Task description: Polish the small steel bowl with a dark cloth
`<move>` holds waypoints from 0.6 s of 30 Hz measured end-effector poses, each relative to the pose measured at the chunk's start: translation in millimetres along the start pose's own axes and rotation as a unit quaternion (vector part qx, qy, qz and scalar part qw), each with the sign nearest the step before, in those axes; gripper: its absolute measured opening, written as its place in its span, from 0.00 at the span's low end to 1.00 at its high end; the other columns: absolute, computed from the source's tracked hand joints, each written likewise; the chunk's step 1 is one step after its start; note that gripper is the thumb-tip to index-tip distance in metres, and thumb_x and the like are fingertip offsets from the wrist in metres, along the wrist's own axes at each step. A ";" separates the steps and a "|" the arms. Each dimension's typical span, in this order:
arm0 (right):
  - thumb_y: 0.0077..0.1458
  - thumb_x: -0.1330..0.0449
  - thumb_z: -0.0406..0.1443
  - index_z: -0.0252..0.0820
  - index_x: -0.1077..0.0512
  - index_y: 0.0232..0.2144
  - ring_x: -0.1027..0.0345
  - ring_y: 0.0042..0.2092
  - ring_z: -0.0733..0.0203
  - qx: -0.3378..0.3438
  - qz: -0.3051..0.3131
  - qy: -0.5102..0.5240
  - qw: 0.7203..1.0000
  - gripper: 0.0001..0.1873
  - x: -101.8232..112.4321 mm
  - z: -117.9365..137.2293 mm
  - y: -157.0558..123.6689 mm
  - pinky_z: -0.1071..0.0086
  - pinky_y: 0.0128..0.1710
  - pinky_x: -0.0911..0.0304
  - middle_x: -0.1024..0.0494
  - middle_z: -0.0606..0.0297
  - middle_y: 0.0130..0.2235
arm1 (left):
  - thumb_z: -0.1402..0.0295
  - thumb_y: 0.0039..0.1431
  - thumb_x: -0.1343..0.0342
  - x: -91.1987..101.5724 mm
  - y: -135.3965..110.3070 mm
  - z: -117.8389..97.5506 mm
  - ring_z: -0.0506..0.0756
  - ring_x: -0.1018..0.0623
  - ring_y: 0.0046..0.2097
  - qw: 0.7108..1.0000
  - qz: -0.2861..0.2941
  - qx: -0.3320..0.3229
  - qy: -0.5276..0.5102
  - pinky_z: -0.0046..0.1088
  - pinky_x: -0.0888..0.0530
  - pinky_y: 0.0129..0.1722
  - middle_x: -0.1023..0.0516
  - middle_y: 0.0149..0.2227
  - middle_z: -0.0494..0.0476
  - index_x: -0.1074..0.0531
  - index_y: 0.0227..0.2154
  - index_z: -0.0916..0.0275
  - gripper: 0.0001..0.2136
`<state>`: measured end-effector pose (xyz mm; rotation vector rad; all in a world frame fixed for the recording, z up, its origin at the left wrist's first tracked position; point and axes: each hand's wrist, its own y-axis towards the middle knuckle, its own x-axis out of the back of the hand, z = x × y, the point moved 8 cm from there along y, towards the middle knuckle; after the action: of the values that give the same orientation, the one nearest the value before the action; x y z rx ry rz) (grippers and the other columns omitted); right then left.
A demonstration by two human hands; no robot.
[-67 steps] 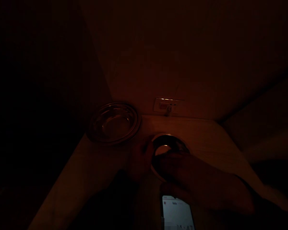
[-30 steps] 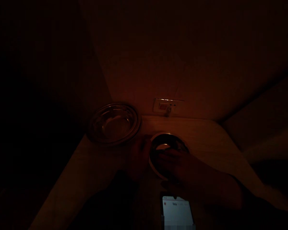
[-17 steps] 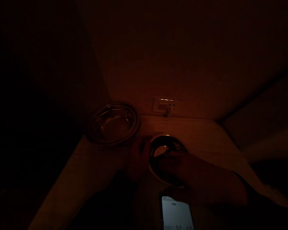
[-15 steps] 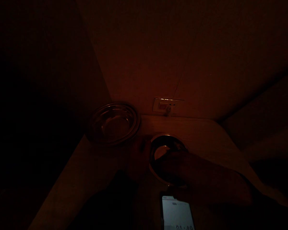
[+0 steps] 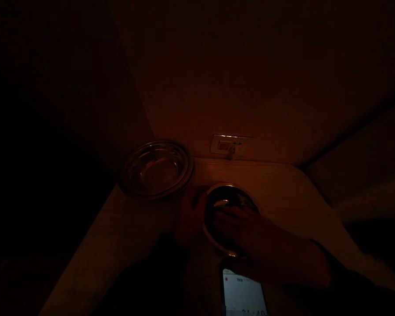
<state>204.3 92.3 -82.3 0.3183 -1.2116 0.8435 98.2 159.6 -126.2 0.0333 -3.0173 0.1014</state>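
From my remote feed, the bowl (image 5: 228, 191) and basin (image 5: 159, 172) look like glossy metal. The counter (image 5: 276, 186) shows wood grain.

Your bowl (image 5: 230, 193): round, shiny, metal-looking. Inside wall reads dark, with a bright glint toward the far side of the interior. Rim catches thin light along far and near edges. Mouth faces up, looks tipped toward you. It's at the wooden tabletop (image 5: 273, 180); too dark to tell if the base is touching. Your left hand (image 5: 189, 217) is at its left rim. Your right hand (image 5: 246, 228) crosses the right rim, fingers inside, hiding part of the interior. Contents unreadable.
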 end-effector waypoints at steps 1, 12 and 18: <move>0.52 0.43 0.45 0.36 0.43 0.59 0.48 0.59 0.44 -0.004 0.001 -0.001 1.000 0.35 -0.1 0.4 0.4 0.50 0.56 0.47 0.39 0.52 0.60 | 0.67 0.56 0.52 0.5 0.1 0.3 0.55 0.23 0.41 1.000 -0.001 0.001 0.002 0.31 0.28 0.43 0.20 0.38 0.57 0.26 0.37 0.64 0.12; 0.56 0.47 0.46 0.32 0.47 0.61 0.50 0.60 0.41 -0.030 -0.052 -0.042 0.997 0.36 -12.2 -8.0 1.9 0.46 0.55 0.48 0.41 0.50 0.61 | 0.68 0.56 0.53 -0.6 0.2 1.0 0.55 0.23 0.44 1.000 0.013 -0.003 -0.011 0.31 0.29 0.46 0.21 0.41 0.57 0.26 0.39 0.65 0.13; 0.53 0.45 0.46 0.36 0.42 0.59 0.49 0.59 0.42 0.006 -0.017 -0.029 0.999 0.34 -7.7 -5.7 5.3 0.47 0.55 0.49 0.38 0.51 0.59 | 0.69 0.55 0.52 -0.1 -2.2 -3.8 0.55 0.23 0.43 1.000 0.000 -0.003 -0.010 0.31 0.28 0.45 0.20 0.40 0.58 0.26 0.38 0.65 0.12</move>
<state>203.7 96.4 -92.4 0.3743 -1.2526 0.8173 98.9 157.7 -122.3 0.0327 -3.0377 0.0921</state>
